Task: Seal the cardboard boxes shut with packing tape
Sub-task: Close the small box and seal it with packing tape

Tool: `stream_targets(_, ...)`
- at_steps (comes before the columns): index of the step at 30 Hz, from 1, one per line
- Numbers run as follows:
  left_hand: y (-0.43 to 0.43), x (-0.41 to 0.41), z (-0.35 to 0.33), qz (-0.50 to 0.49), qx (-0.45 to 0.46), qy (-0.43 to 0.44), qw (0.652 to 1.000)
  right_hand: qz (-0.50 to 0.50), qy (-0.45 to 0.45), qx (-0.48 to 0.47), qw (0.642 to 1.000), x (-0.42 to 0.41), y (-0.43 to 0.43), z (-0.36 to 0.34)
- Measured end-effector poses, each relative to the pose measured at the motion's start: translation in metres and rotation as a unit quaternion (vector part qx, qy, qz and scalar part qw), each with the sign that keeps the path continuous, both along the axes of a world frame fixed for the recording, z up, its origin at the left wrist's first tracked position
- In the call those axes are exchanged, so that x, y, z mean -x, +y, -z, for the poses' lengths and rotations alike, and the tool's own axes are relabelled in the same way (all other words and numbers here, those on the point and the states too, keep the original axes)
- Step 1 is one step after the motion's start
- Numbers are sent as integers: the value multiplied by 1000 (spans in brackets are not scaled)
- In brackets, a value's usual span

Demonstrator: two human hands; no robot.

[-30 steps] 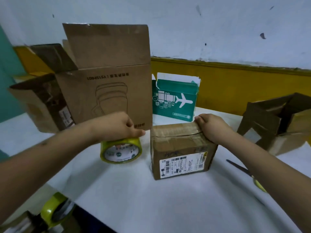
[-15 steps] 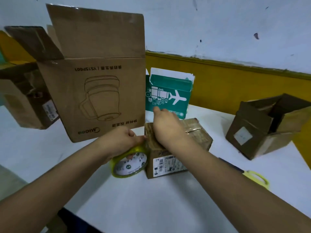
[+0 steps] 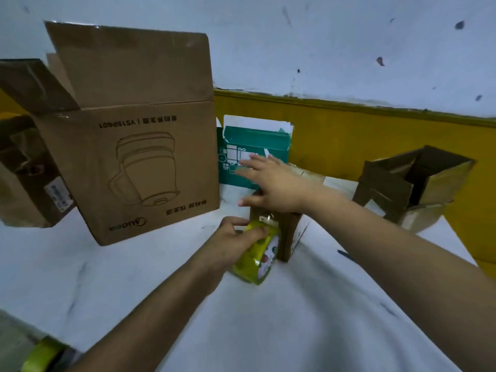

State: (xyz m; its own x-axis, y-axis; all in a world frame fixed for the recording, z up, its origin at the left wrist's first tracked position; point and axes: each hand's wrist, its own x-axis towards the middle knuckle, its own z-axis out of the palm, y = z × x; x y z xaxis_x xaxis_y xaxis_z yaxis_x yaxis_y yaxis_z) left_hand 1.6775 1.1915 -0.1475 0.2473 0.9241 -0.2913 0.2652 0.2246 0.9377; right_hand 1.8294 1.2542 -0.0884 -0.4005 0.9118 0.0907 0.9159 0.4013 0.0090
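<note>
A small brown cardboard box (image 3: 288,232) stands on the white table (image 3: 268,331) in the middle of the view. My right hand (image 3: 271,183) lies flat on its top with the fingers stretched out toward the far left. My left hand (image 3: 236,237) grips a yellow-green roll of packing tape (image 3: 257,260) held against the box's near left edge. Most of the small box is hidden under my hands and forearm.
A large open brown box (image 3: 134,162) stands at the left, with another brown box (image 3: 24,178) behind it. A green box (image 3: 255,146) stands behind my right hand. An open brown box (image 3: 413,183) sits at the right. A second tape roll (image 3: 43,355) shows at the bottom left.
The small box has turned so its narrow side faces me. My right hand has slid farther across its top with fingers spread. The tape roll has tilted against the box edge.
</note>
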Motion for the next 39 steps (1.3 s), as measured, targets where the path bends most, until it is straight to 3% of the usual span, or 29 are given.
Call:
stream_targets(3, -1, -9, 7, 14, -12, -16, 1000, 69, 178, -173, 966, -47, -57, 4)
stream_targets(5, -2, -12, 7, 21, -12, -54, 998, 156, 219, -244, 932, -91, -107, 26)
stream_targets(8, -2, -20, 8, 19, -22, -107, 994, 299, 175, -172, 922, -155, -156, 70)
stream_targets(12, -5, -30, 9, 53, -27, -140, 988, 319, 178, -30, 930, -185, -180, 106)
stream_targets(16, -3, -35, 15, 66, -22, -180, 981, 315, 129, -1, 940, -184, -183, 104)
stream_targets(19, 1, -36, 14, 67, -12, -202, 977, 324, 116, -32, 938, -178, -188, 105)
stream_targets(25, 13, -30, 20, 138, 9, -238, 961, 399, 70, 10, 914, -167, -187, 102)
stream_targets(28, 15, -28, 30, 170, -6, -259, 951, 378, 168, 52, 909, -149, -195, 81)
stream_targets(31, 19, -28, 37, 195, -10, -264, 945, 353, 384, 169, 836, -127, -198, 52)
stream_targets(33, 21, -28, 40, 199, -4, -279, 939, 323, 443, 189, 815, -119, -193, 40)
stream_targets(34, 22, -28, 41, 193, 1, -282, 940, 308, 449, 190, 817, -113, -190, 33)
stream_targets(39, 22, -27, 41, 200, -2, -271, 942, 234, 256, 241, 906, -85, -164, 8)
